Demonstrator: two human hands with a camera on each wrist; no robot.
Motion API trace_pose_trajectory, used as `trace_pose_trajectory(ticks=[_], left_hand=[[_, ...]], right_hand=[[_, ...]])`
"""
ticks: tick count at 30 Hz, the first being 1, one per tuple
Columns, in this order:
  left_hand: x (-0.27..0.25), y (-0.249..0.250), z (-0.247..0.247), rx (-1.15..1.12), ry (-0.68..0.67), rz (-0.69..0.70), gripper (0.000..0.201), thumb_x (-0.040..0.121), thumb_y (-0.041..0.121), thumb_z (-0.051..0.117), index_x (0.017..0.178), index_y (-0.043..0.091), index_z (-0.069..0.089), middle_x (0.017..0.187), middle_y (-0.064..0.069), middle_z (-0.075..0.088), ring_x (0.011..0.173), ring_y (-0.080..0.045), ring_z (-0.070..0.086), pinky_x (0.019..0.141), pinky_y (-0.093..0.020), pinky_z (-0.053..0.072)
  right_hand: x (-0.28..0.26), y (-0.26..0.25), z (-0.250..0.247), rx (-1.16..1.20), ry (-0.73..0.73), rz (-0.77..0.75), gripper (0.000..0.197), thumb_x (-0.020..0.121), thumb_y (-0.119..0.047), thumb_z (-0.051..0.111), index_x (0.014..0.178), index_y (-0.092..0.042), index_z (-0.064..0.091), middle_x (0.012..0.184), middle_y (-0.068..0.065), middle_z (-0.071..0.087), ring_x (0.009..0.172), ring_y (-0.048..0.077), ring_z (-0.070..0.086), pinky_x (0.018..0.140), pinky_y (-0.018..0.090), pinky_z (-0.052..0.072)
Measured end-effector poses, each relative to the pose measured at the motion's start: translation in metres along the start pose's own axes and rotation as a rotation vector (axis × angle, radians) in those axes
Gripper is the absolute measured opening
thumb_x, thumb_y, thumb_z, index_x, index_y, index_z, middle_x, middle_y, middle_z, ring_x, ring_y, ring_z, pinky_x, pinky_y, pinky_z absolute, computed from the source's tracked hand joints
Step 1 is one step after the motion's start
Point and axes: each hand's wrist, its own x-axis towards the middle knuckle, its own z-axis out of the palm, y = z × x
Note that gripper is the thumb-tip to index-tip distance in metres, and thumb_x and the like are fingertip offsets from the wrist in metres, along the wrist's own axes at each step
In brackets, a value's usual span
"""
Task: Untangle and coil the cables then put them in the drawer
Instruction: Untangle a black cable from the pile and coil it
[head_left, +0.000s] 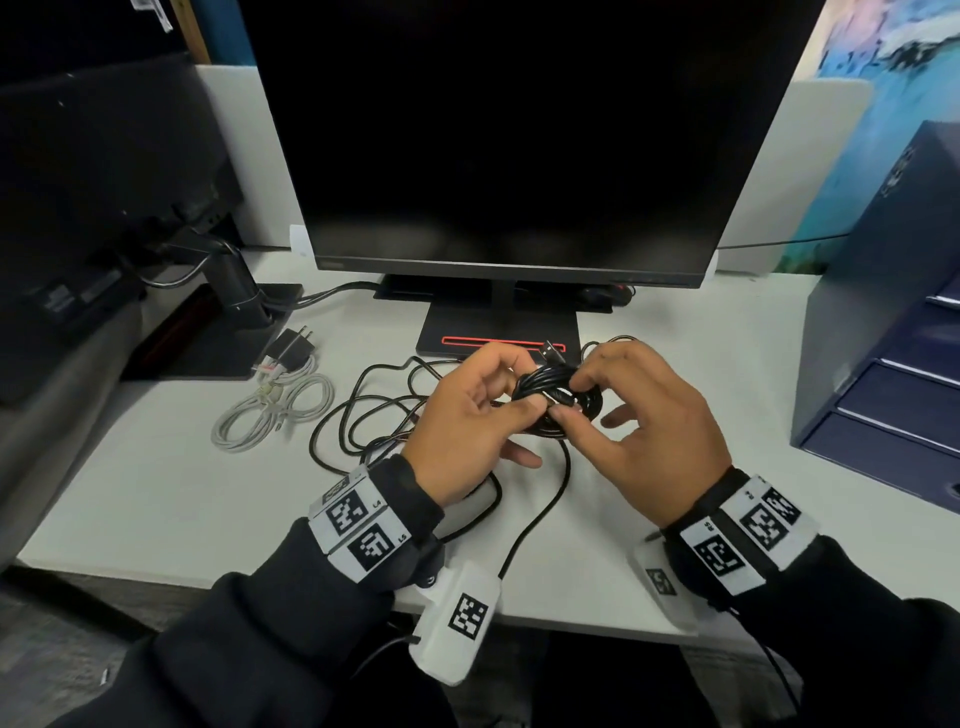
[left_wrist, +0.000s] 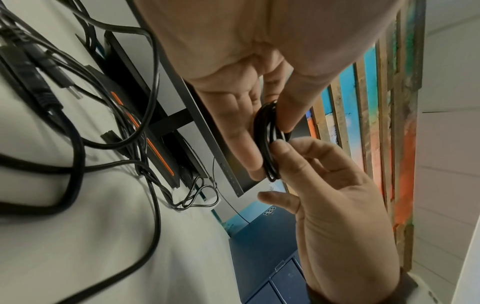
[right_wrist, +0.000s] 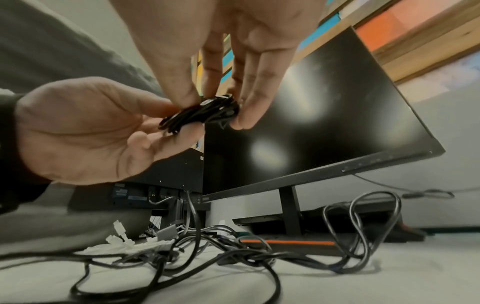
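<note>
At the centre of the head frame, the left hand (head_left: 470, 415) and the right hand (head_left: 657, 426) hold a coiled black cable (head_left: 558, 397) between them above the white surface (head_left: 156, 483). Left fingers curl around one side of the coil; right thumb and fingertips pinch the other. A loose black cable tangle (head_left: 374, 410) lies on the surface left of the hands. A coiled white cable (head_left: 275, 410) lies at centre left. A blue drawer unit (head_left: 883, 332) stands at the right edge, behind a dark monitor (head_left: 519, 135)
</note>
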Motion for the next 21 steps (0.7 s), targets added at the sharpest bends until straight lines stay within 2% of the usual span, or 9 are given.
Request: trace_pose_trajectory(ticks=[2,4,7,9,12,15,17,19,21], left_hand=[[0.001,0.001,-0.001,0.019,-0.002,-0.01,0.02,0.094,-0.007,0.055,0.097,0.012,0.055,0.092,-0.001,0.069,0.082,-0.021,0.071,0.065,-0.049,0.059],[0.002,0.001,-0.003,0.049,0.012,-0.004,0.018,0.093,-0.007,0.056,0.098,0.01,0.058,0.089,0.002,0.07,0.082,-0.02,0.071,0.066,-0.051,0.059],[0.001,0.002,-0.001,0.098,0.013,-0.004,0.009,0.097,0.005,0.058,0.106,0.006,0.059,0.092,-0.005,0.073,0.081,-0.027,0.075,0.058,-0.041,0.058],[0.001,0.001,0.0,0.135,0.043,-0.005,0.009,0.099,0.012,0.057,0.107,0.008,0.06,0.085,-0.006,0.073,0.073,-0.03,0.075,0.053,-0.036,0.054],[0.002,-0.006,0.0,0.196,0.103,0.004,0.01,0.101,0.015,0.054,0.107,0.011,0.061,0.083,-0.008,0.072,0.069,-0.027,0.074,0.054,-0.043,0.053],[0.002,-0.008,0.001,0.253,0.128,0.037,0.013,0.102,0.015,0.053,0.11,0.014,0.063,0.086,-0.008,0.073,0.068,-0.023,0.074,0.055,-0.046,0.055],[0.003,-0.01,0.0,0.319,0.146,0.089,0.016,0.102,0.014,0.052,0.112,0.017,0.063,0.086,-0.003,0.072,0.065,-0.017,0.073,0.055,-0.039,0.057],[0.004,-0.012,-0.003,0.465,0.16,0.169,0.02,0.102,0.014,0.053,0.118,0.018,0.063,0.084,0.007,0.068,0.065,-0.006,0.069,0.058,-0.025,0.056],[0.005,-0.012,-0.005,0.569,0.153,0.234,0.019,0.101,0.013,0.053,0.116,0.017,0.064,0.082,0.013,0.064,0.064,0.0,0.065,0.057,-0.013,0.05]], right_hand=[[0.0,0.0,0.001,-0.076,0.008,-0.068,0.012,0.089,-0.022,0.07,0.099,-0.015,0.07,0.107,-0.005,0.062,0.079,0.013,0.062,0.059,0.033,0.057],[0.001,0.001,0.001,-0.173,0.012,-0.142,0.017,0.092,-0.023,0.062,0.1,-0.013,0.073,0.107,0.0,0.067,0.078,0.013,0.063,0.058,0.032,0.056],[0.002,0.0,-0.001,-0.281,-0.048,-0.162,0.024,0.096,-0.027,0.051,0.1,-0.015,0.071,0.107,-0.002,0.069,0.08,0.02,0.069,0.055,0.03,0.053],[0.002,-0.003,-0.001,-0.323,-0.109,-0.136,0.024,0.096,-0.03,0.046,0.097,-0.017,0.066,0.105,-0.004,0.068,0.085,0.019,0.067,0.052,0.025,0.045],[0.004,-0.006,0.0,-0.36,-0.177,-0.124,0.022,0.096,-0.031,0.042,0.095,-0.019,0.06,0.103,-0.003,0.063,0.09,0.021,0.062,0.052,0.022,0.034],[0.006,-0.006,-0.003,-0.373,-0.191,-0.115,0.021,0.096,-0.031,0.041,0.097,-0.019,0.058,0.105,-0.003,0.061,0.089,0.021,0.059,0.051,0.022,0.033],[0.007,-0.007,-0.005,-0.373,-0.206,-0.105,0.018,0.096,-0.029,0.043,0.097,-0.018,0.058,0.105,-0.002,0.062,0.086,0.022,0.059,0.05,0.024,0.034],[0.007,-0.007,-0.005,-0.378,-0.222,-0.091,0.014,0.095,-0.026,0.047,0.096,-0.017,0.057,0.103,-0.001,0.062,0.08,0.023,0.06,0.049,0.024,0.033],[0.007,-0.007,-0.005,-0.382,-0.235,-0.076,0.011,0.095,-0.026,0.049,0.095,-0.017,0.056,0.1,-0.003,0.062,0.074,0.022,0.059,0.05,0.024,0.03]])
